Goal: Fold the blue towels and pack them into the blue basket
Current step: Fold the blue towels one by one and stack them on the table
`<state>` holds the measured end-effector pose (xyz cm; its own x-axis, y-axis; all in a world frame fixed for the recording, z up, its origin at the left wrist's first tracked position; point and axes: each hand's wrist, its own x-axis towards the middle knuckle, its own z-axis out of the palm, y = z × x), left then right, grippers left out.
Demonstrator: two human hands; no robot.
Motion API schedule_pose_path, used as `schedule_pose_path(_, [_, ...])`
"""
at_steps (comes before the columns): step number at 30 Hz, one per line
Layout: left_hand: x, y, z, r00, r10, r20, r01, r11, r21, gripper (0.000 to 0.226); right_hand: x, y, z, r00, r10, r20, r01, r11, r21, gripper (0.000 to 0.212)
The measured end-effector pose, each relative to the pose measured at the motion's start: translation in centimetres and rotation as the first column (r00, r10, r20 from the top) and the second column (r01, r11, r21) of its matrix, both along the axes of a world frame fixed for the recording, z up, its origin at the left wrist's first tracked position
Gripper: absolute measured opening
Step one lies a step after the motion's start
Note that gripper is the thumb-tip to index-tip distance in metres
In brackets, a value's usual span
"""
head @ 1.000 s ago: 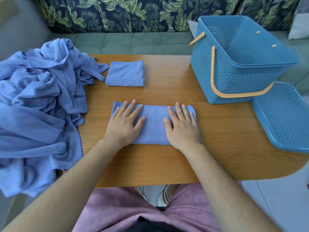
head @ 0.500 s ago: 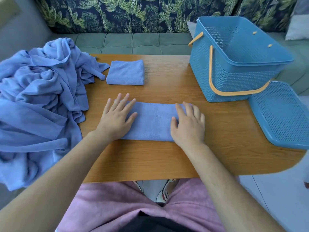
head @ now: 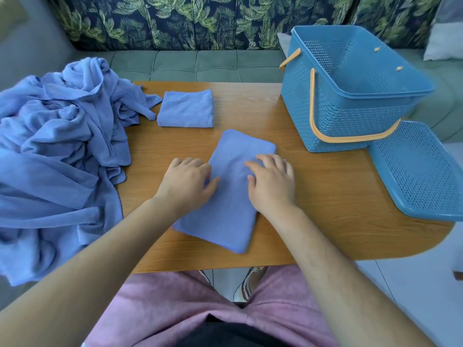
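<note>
While left hand (head: 186, 180), right hand (head: 271, 181) rest on towel (head: 225, 216) — pile (head: 57, 146) left, basket (head: 350, 116) right.

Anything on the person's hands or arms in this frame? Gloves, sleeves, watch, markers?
Nothing worn. Left hand and right hand are bare, no gloves, rings or markers visible; both forearms are bare to the frame edge, no sleeves, watch or bands.
</note>
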<state>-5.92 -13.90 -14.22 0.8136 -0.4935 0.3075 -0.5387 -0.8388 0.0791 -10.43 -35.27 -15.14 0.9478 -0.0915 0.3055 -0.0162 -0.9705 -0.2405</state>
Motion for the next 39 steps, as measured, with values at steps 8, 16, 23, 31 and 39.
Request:
schedule_pose_path(8, [0.8, 0.0, -1.5, 0.976, -0.142, -0.167, 0.123, 0.985, -0.117, 0.051, -0.2, 2.3, -0.7, 0.965, 0.165, -0.205, -0.139, 0.981, 0.134, 0.048])
schedule_pose_path(16, [0.3, 2.4, -2.8, 0.921, -0.108, -0.375, 0.117, 0.993, 0.000, 0.060, -3.0, -2.0, -1.3, 0.925, 0.086, -0.369, -0.060, 0.995, 0.082, 0.053])
schedule_pose_path(23, [-1.0, 4.2, -3.0, 0.935, -0.069, -0.349, 0.040, 0.995, -0.092, 0.062, -5.2, -3.6, -1.4, 0.945, 0.058, -0.321, -0.023, 0.994, 0.111, 0.051])
schedule_pose_path(31, [-5.7, 5.7, -1.8, 0.948, -0.307, -0.085, 0.255, 0.891, -0.377, 0.018, -8.9, -2.7, 0.1, 0.945, 0.306, 0.112, -0.321, 0.812, 0.488, 0.012])
schedule_pose_path(39, [-10.3, 7.0, -1.7, 0.906, -0.371, -0.206, 0.288, 0.894, -0.345, 0.038, -12.7, -2.1, 0.6, 0.849, 0.502, -0.164, -0.450, 0.850, 0.274, 0.057])
